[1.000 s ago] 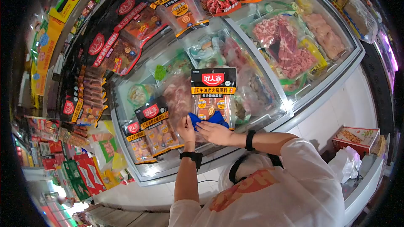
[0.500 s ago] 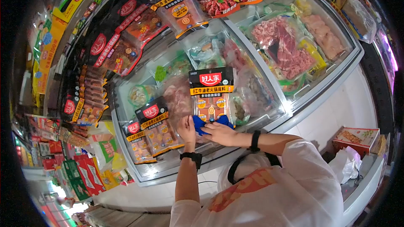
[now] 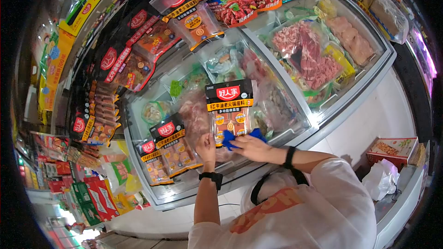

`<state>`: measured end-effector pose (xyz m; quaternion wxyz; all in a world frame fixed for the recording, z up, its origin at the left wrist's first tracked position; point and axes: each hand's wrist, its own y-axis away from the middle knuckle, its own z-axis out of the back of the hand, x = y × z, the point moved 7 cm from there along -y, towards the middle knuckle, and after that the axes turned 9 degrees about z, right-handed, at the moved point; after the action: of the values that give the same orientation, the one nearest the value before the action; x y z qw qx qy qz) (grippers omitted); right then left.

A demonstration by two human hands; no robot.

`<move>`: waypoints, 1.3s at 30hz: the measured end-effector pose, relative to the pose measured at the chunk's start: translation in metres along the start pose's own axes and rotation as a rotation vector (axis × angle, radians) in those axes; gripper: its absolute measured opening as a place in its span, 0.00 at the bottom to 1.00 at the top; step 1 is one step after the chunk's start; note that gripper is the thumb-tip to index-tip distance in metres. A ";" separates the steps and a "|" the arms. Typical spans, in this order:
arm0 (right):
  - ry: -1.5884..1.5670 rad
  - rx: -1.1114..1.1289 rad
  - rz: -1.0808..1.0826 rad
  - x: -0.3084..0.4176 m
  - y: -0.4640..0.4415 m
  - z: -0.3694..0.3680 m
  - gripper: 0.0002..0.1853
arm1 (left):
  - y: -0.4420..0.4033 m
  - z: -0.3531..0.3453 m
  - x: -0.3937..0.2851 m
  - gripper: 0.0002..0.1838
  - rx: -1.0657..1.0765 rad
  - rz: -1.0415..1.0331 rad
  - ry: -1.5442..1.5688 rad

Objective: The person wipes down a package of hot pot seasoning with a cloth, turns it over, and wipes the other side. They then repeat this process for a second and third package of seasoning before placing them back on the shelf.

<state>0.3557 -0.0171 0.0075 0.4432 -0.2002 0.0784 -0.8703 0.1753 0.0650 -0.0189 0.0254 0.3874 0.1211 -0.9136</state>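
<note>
A black-topped pack of hot pot base with a red label lies on the freezer's glass lid. At its lower left corner, my left hand has its fingers bent in, pinching the edge. My right hand is closed over a blue cloth, which presses against the pack's lower right part. The palm side of the right hand is hidden. Two similar packs rest to the left on the same lid, overlapping each other.
Bagged meat shows through the right freezer section. Seasoning packs line the freezer's back edge, and more packs hang at the left. A red and white box and a white plastic bag sit at the right.
The blue cloth and my right hand have shifted right along the pack's bottom edge. The pack has tilted slightly, and my left hand stays at its corner. The view has moved a little.
</note>
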 end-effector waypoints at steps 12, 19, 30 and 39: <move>0.111 -0.074 0.103 0.011 -0.005 -0.003 0.19 | 0.000 -0.012 0.018 0.06 0.033 0.009 -0.083; 0.108 -0.333 -0.272 -0.082 -0.037 0.047 0.24 | 0.005 -0.003 0.006 0.06 -0.026 -0.058 -0.031; 0.099 -0.251 -0.140 -0.081 -0.050 0.034 0.20 | 0.003 -0.003 0.005 0.05 -0.003 0.016 0.031; 0.137 -0.093 0.119 -0.020 -0.071 0.000 0.12 | 0.000 -0.004 0.006 0.05 -0.017 -0.034 -0.086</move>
<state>0.3140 0.0413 0.0240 0.4779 -0.1557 0.1604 -0.8495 0.1741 0.0662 -0.0259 0.0183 0.3455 0.1341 -0.9286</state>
